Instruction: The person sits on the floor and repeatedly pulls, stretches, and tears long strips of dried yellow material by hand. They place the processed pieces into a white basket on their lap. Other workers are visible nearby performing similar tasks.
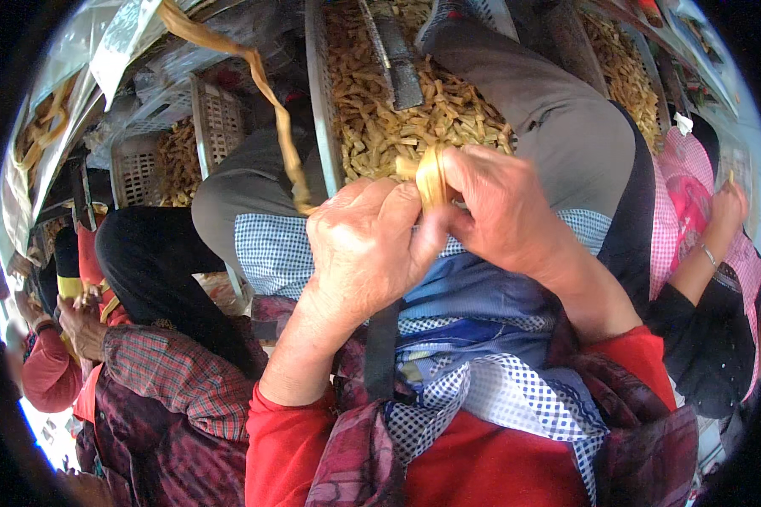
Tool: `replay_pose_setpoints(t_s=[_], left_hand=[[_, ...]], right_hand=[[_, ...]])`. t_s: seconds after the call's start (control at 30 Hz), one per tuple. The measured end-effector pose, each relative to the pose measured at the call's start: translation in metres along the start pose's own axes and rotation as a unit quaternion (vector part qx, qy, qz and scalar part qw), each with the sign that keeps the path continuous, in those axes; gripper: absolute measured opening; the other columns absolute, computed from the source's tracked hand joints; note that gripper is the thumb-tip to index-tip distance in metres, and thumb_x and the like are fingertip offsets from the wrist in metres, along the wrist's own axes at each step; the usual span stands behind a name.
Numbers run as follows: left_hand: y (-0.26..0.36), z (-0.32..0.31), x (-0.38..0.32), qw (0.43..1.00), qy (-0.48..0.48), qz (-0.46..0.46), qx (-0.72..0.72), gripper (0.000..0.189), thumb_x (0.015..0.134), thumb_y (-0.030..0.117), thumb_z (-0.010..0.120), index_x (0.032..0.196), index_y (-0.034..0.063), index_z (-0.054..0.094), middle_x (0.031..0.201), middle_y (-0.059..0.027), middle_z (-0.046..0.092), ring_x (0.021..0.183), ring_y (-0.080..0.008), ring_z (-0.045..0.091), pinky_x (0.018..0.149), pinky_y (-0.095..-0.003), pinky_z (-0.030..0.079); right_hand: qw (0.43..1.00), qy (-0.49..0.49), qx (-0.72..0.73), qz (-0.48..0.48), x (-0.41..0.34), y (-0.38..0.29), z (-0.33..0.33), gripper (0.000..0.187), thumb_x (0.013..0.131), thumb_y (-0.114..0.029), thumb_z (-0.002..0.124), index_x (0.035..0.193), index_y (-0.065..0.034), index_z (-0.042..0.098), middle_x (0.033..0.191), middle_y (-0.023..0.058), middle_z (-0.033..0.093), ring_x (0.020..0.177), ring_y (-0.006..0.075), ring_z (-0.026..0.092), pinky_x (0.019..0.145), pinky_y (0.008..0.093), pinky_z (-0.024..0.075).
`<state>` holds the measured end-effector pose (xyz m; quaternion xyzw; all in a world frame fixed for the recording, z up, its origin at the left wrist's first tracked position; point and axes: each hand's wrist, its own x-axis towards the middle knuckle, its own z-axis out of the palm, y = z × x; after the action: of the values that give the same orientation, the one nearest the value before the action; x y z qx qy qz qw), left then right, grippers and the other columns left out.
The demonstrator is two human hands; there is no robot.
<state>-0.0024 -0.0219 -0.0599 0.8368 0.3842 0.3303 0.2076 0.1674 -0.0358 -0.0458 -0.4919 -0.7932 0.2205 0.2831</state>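
Both my hands meet in front of my lap, fingers closed around a yellowish, flat, flexible strip [432, 180] that is looped over near the fingertips. My left hand [371, 244] grips it from the left, and my right hand [504, 206] pinches the loop from the right. A long brownish strip [269, 95] runs from beside my left hand up to the upper left; whether it joins the loop is hidden by my fingers. Just beyond my hands, a plastic crate [322, 108] holds many short folded or knotted yellow-brown pieces [380, 136].
A dark flat metal bar [401, 70] lies over the crate's pieces. More perforated crates [219, 123] with similar pieces stand at the left, another heap [628, 63] at the upper right. Co-workers sit close on both sides; a co-worker's hand [729, 203] is at the right, others' hands [82, 323] at the left.
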Motion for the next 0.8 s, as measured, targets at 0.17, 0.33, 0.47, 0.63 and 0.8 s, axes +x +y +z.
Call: replay_pose_setpoints(t_s=[0.17, 0.33, 0.47, 0.63, 0.8], left_hand=[[0.014, 0.005, -0.005, 0.889, 0.021, -0.331, -0.316, 0.042, 0.099, 0.025, 0.044, 0.065, 0.0005, 0.05, 0.054, 0.0, 0.042, 0.053, -0.0075, 0.039, 0.048, -0.0276, 0.034], [-0.011, 0.0, -0.048, 0.878, -0.101, -0.337, -0.324, 0.059, 0.098, 0.05, 0.038, 0.061, 0.0057, 0.047, 0.056, 0.0023, 0.043, 0.052, -0.0087, 0.039, 0.049, -0.0257, 0.032], [-0.019, -0.008, -0.023, 0.835, -0.245, -0.293, -0.397, 0.056, 0.097, 0.049, 0.042, 0.071, 0.0015, 0.057, 0.063, 0.0025, 0.049, 0.058, -0.0083, 0.042, 0.054, -0.0248, 0.036], [-0.05, -0.027, 0.01, 0.89, -0.059, -0.345, -0.291, 0.025, 0.096, 0.025, 0.055, 0.091, 0.0027, 0.066, 0.07, 0.0005, 0.058, 0.068, -0.0083, 0.052, 0.061, -0.0254, 0.044], [-0.09, -0.005, 0.039, 0.898, 0.019, -0.343, -0.275, 0.024, 0.096, 0.024, 0.055, 0.09, 0.0041, 0.068, 0.076, -0.0008, 0.062, 0.072, -0.0081, 0.053, 0.071, -0.0249, 0.043]], right_hand=[[0.964, 0.16, 0.21, 0.01, 0.001, 0.002, 0.006, 0.014, 0.088, -0.017, 0.061, 0.091, -0.005, 0.054, 0.073, 0.0037, 0.057, 0.062, 0.0159, 0.056, 0.052, 0.0282, 0.0457], [0.693, 0.226, 0.645, 0.229, 0.002, 0.014, -0.05, 0.022, 0.1, -0.028, 0.044, 0.091, -0.0084, 0.049, 0.063, -0.0041, 0.036, 0.049, 0.0015, 0.028, 0.041, 0.0162, 0.0346], [0.719, 0.11, 0.671, 0.145, -0.003, 0.013, -0.039, 0.024, 0.101, -0.028, 0.041, 0.09, -0.0079, 0.048, 0.069, -0.0015, 0.043, 0.051, 0.0016, 0.031, 0.043, 0.0184, 0.0399], [0.881, 0.089, 0.43, 0.175, 0.045, 0.061, -0.016, 0.026, 0.1, -0.019, 0.044, 0.102, -0.001, 0.062, 0.097, 0.0101, 0.065, 0.072, 0.0088, 0.058, 0.067, 0.0218, 0.0505], [0.96, 0.185, 0.11, 0.178, 0.084, 0.083, 0.007, 0.021, 0.095, -0.02, 0.054, 0.1, -0.0061, 0.069, 0.087, 0.0053, 0.07, 0.075, 0.0094, 0.065, 0.066, 0.0229, 0.0525]])
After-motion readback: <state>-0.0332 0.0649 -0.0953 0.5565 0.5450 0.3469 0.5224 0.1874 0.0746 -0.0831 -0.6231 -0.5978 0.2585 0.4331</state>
